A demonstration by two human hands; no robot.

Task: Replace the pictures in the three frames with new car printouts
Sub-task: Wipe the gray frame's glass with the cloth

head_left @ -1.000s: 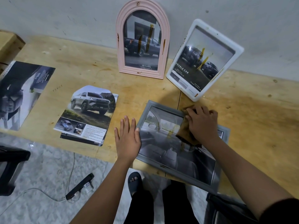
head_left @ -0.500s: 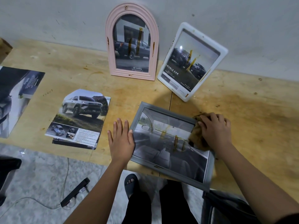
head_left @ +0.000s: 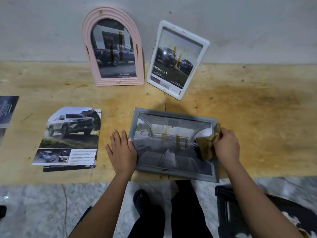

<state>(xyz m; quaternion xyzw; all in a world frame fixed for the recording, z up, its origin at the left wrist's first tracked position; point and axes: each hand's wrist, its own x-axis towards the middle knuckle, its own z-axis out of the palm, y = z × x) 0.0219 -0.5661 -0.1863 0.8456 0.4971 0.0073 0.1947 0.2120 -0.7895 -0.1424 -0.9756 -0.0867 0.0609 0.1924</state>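
Observation:
A grey frame [head_left: 173,112] lies flat near the table's front edge, with a car-interior picture under smeared glass. My left hand [head_left: 121,150] rests flat beside its left edge, thumb on the frame. My right hand [head_left: 225,145] grips a brown cloth [head_left: 205,146] at the frame's right side, on the glass. A pink arched frame [head_left: 85,48] and a white frame [head_left: 204,45] lean on the wall behind, each holding a dark pickup picture with yellowish streaks. A loose SUV printout [head_left: 68,136] lies left of my left hand.
Another dark printout [head_left: 7,109] lies at the table's far left edge. The wooden table [head_left: 257,109] is stained at the right. Below the front edge are my legs, a sandal [head_left: 140,198], a cable on the floor and a dark bag [head_left: 248,212] at the right.
My right hand has dragged the cloth from the middle of the glass to the frame's right edge. My left hand has stayed at the left edge. The view shifted.

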